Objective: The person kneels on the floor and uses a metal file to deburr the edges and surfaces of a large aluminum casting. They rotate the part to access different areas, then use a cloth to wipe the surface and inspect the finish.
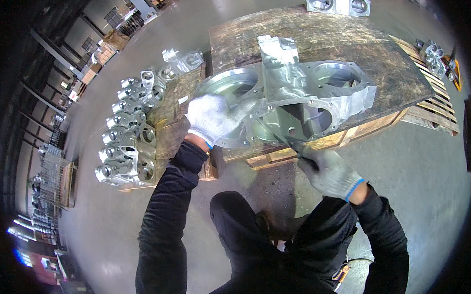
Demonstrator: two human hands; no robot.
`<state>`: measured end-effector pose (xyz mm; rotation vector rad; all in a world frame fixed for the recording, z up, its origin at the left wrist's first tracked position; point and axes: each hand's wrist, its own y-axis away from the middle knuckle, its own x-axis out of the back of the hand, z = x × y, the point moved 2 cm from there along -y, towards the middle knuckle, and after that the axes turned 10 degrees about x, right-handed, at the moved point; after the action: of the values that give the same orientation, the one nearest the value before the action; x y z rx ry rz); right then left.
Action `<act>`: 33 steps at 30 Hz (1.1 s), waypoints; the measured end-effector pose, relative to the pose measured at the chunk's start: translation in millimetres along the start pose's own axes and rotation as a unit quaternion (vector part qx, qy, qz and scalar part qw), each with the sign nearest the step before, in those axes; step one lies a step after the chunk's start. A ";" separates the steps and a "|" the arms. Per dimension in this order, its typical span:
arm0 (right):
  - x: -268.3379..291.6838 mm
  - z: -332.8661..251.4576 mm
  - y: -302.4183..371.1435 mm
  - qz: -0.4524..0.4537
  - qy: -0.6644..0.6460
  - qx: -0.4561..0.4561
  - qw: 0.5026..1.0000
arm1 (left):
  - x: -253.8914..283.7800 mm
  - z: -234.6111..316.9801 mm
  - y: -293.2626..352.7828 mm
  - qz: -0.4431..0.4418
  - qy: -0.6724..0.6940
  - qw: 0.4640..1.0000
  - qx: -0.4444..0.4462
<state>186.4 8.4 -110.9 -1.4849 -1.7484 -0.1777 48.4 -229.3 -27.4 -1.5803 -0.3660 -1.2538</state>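
Note:
A large silvery metal casting (pixel 343 103) with wide round bores lies at the near edge of a worn wooden-topped crate (pixel 242 40). My left hand (pixel 211 118), in a white knit glove, grips the casting's left flange, its thumb stretched right along the metal. In a greyer glove, my right hand (pixel 330 174) is closed just off the near edge of the casting. From it a slim dark hand tool (pixel 291 144) points up and left to the rim of the near opening. The glove hides its handle, and its exact kind is unclear.
On a lower wooden platform (pixel 174 105) at left stand several similar smaller castings (pixel 126 132) in rows. Another casting (pixel 337 2) sits at the crate's far edge. A slatted pallet (pixel 434 106) lies at right, with metal parts (pixel 432 57) beyond. My knees are below the crate's front.

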 end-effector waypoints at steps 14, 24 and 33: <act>24.4 -11.0 -17.8 -0.171 -0.193 -0.166 0.952 | 0.2 2.9 -1.3 -0.040 -0.042 0.997 0.042; 17.2 12.4 -27.2 -0.161 -0.223 -0.188 0.943 | -2.9 2.0 -3.5 -0.086 -0.073 0.991 0.068; 6.4 26.4 -19.5 -0.138 -0.269 -0.244 0.921 | -9.1 -4.3 -4.6 -0.063 -0.069 0.994 0.053</act>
<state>156.8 22.8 -116.7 -1.7380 -2.4976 -0.4063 39.0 -228.0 -33.0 -1.5761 -0.6205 -1.2021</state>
